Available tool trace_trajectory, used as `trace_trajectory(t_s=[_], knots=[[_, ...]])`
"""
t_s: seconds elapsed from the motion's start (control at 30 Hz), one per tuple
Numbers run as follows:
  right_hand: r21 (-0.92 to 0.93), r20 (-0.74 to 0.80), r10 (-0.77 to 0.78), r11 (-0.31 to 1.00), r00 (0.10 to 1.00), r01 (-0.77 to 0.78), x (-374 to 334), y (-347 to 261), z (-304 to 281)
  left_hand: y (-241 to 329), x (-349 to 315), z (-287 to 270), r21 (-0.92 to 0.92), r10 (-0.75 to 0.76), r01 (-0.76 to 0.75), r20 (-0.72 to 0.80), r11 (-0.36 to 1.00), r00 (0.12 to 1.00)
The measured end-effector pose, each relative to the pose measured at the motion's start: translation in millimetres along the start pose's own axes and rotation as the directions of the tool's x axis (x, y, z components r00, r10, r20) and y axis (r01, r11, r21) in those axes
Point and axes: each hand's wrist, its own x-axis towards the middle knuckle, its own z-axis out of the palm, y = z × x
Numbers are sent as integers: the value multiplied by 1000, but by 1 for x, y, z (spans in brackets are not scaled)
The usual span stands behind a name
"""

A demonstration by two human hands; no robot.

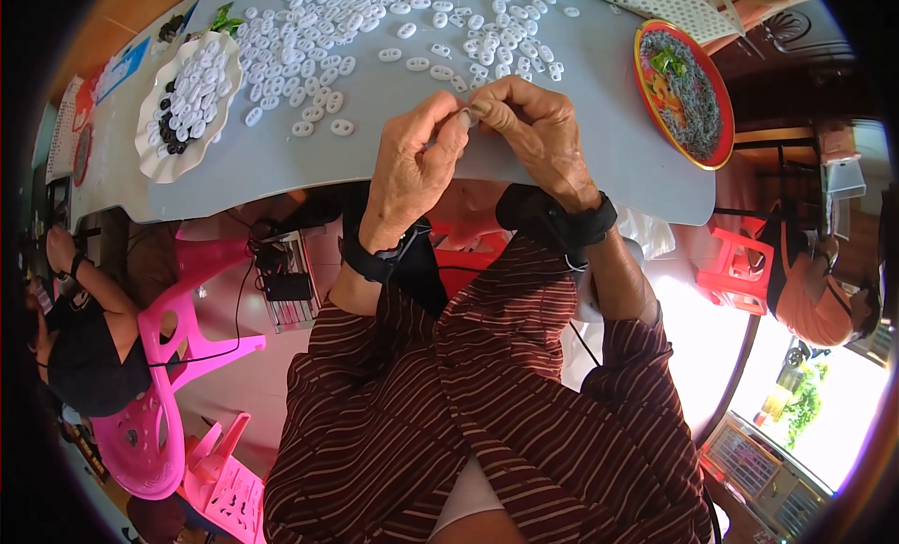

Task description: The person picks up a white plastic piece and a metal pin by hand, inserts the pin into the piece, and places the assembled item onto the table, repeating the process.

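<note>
Head cam: left hand (417,160) and right hand (541,137) pinched closed, tip to tip, can't tell on what. White oval pieces (417,65) scattered toward 11 o'clock. I'd keep both pinches light, right over the tabletop (613,137).

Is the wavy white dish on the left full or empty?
Largely full: white oval pieces and some black pieces cover most of the scalloped dish.

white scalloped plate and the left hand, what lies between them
In the head view, a few loose white oval two-holed pieces lie on the grey tabletop between the white scalloped plate and left hand.
</note>
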Motion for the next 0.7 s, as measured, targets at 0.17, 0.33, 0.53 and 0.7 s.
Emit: trace_trajectory(t_s=[0.17,0.33,0.53,0.7], knots=[[66,55,-38,997,998,34,-1,2,-1,5,0,-3,-32,-91,92,37,995,995],[36,29,-4,999,1000,3,-2,-2,1,3,0,-4,-38,-47,48,42,998,998],[1,10,-12,1000,1000,12,-2,2,2,1,-1,-3,-71,-62,64,34,995,997],[-9,-45,-8,1000,999,8,-2,2,6,2,2,3,-146,-108,96,-79,985,991]])
